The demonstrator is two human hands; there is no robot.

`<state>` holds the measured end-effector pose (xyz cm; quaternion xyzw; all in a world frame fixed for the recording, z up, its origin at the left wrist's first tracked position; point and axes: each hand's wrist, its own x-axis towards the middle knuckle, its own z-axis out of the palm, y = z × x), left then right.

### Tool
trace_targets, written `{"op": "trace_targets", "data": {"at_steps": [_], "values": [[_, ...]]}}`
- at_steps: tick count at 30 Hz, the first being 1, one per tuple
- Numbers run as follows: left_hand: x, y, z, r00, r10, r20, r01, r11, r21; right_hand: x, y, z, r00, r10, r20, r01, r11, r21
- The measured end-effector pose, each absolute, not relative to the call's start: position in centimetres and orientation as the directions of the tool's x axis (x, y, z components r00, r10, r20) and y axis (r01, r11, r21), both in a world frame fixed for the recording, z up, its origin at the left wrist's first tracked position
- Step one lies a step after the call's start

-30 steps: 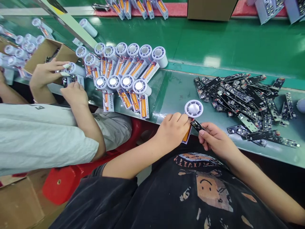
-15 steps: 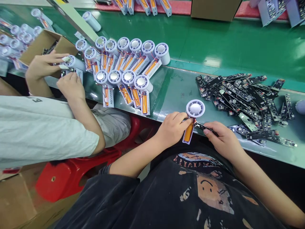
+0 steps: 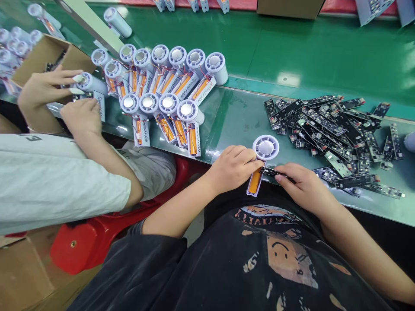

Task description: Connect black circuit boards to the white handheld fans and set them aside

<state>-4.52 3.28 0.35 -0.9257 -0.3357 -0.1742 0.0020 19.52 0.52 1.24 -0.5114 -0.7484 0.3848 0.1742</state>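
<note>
A lilac handheld fan point(image 3: 266, 147) lies at the table's near edge, its round head away from me. Its opened handle shows an orange battery point(image 3: 255, 181). My left hand point(image 3: 236, 166) grips the fan where head and handle meet, with thumb and fingertips at the joint. My right hand point(image 3: 300, 183) pinches a narrow black circuit board point(image 3: 271, 172) between thumb and fingers. The board's left end meets the handle's top, by the left fingertips. Any wires there are mostly hidden by the fingers.
A heap of black circuit boards point(image 3: 337, 129) lies to the right. Several fans point(image 3: 168, 101) with exposed batteries stand to the left. Beyond them a co-worker's hands point(image 3: 82, 114) handle another fan beside a cardboard box point(image 3: 76, 56). A red stool point(image 3: 78, 246) is below the table.
The view has shifted slightly, moving the left-hand fans leftward. The circuit board's end has come closer to my left fingertips and the handle. Both hands keep their holds.
</note>
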Motion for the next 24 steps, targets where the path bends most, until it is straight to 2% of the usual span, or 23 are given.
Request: {"op": "trace_targets", "data": {"at_steps": [5,8,11,14,18,20,24], "values": [[-3.2,2.2,1.2,0.645,0.712,0.279,0.727,-0.683,0.063,19.1,0.3,1.2,-0.313,0.943,-0.117,0.660,0.127,-0.740],[-3.1,1.7,1.2,0.598,0.760,0.254,0.767,-0.634,0.093,18.8,0.2,1.1,-0.287,0.952,-0.102,0.642,0.112,-0.758],[-3.8,1.5,0.9,0.594,0.747,0.299,0.726,-0.658,0.200,18.7,0.4,1.2,-0.239,0.951,-0.195,0.631,0.000,-0.776],[-4.8,1.9,0.7,0.582,0.698,0.418,0.656,-0.706,0.266,18.7,0.8,1.5,-0.239,0.913,-0.331,0.585,-0.137,-0.799],[-5.5,3.4,0.5,0.590,0.605,0.534,0.641,-0.754,0.145,18.5,1.2,1.9,-0.269,0.841,-0.470,0.509,-0.290,-0.811],[-5.4,4.4,0.6,0.637,0.601,0.482,0.641,-0.761,0.101,18.4,1.3,1.7,-0.272,0.831,-0.484,0.481,-0.318,-0.817],[-4.7,6.0,1.7,0.782,0.577,0.236,0.573,-0.814,0.093,18.3,1.1,1.3,-0.278,0.833,-0.479,0.439,-0.333,-0.834]]}}
